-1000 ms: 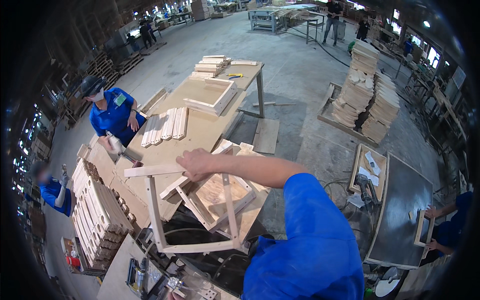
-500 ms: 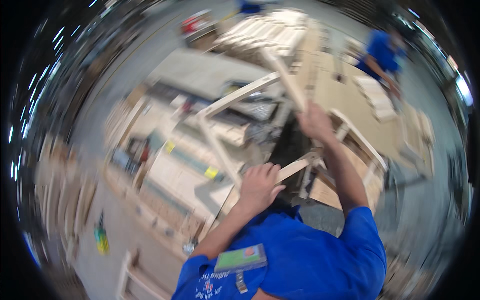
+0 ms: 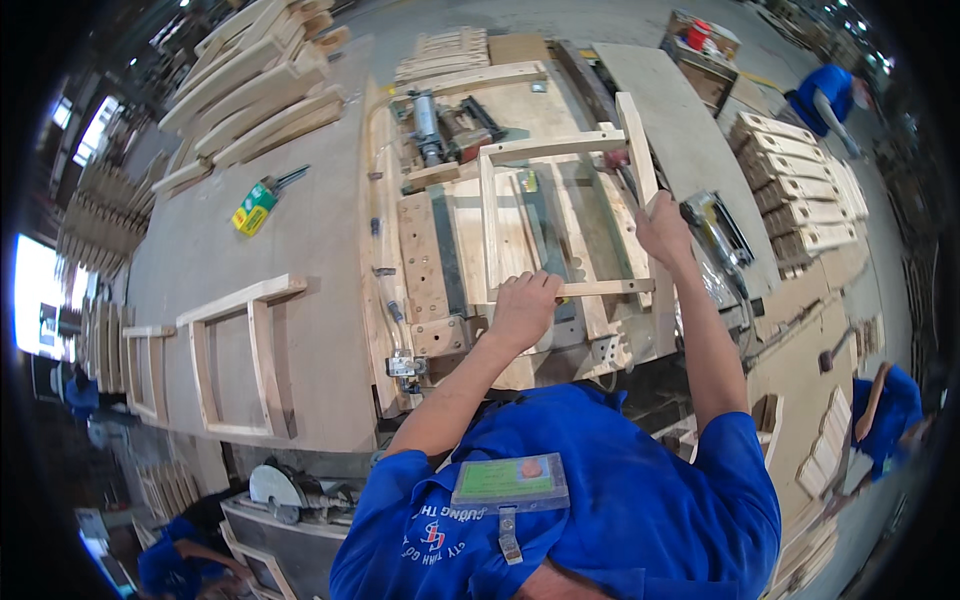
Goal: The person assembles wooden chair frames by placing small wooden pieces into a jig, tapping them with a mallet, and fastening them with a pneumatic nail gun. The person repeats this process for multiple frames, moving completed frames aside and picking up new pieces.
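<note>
Wooden frame (image 3: 550,147), pale, four-sided, open-centred, one bar overhanging, both hands (image 3: 664,232) gripping it

- Wooden frame (image 3: 553,146): pale bare wood, matt, smooth-looking
- Drilled block (image 3: 423,260): wood, matt — pocked with holes
- Cylinder (image 3: 427,128): silvery metal, with a shine
- Tabletop (image 3: 330,220): dull, flat, board-like
- Curved slats (image 3: 250,95): pale wood, unvarnished in look
- Shirt (image 3: 640,480): blue cloth, matt, creased
- Badge holder (image 3: 510,483): clear plastic — slightly glossy
- Round blade (image 3: 273,487): bright metal
</note>
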`<state>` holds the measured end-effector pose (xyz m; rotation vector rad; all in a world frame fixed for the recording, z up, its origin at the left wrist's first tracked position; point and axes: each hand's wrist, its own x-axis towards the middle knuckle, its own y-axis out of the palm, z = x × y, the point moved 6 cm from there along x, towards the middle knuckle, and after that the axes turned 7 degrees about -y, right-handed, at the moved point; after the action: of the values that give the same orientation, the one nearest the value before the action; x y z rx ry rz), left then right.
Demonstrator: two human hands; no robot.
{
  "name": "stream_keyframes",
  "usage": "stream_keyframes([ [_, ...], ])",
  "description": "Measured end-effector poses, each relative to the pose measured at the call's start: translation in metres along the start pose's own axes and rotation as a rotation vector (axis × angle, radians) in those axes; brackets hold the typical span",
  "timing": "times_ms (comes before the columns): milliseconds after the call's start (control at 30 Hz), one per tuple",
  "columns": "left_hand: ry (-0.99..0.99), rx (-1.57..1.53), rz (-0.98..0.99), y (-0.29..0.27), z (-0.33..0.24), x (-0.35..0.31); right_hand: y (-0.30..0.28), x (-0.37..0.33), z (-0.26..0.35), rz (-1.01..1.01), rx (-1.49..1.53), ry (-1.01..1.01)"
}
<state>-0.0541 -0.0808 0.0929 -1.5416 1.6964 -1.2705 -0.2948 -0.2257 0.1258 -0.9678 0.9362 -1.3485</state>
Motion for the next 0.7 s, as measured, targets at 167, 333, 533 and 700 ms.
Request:
stream_keyframes([
  [167, -0.148, 0.088, 0.067, 0.003, 0.052, -0.008, 0.063, 0.026, 0.044, 0.082, 0.081, -0.071],
  [333, -0.258, 0.126, 0.107, 0.018, 0.084, -0.022, 0.117, 0.034, 0.064, 0.195, 0.143, -0.063],
  [533, -0.271, 0.103, 0.047, 0.025, 0.092, -0.029, 0.162, 0.040, 0.060, 0.201, 0.159, -0.076],
  [700, -0.307, 0.097, 0.033, 0.029, 0.094, -0.036, 0.161, 0.039, 0.061, 0.242, 0.106, -0.148],
])
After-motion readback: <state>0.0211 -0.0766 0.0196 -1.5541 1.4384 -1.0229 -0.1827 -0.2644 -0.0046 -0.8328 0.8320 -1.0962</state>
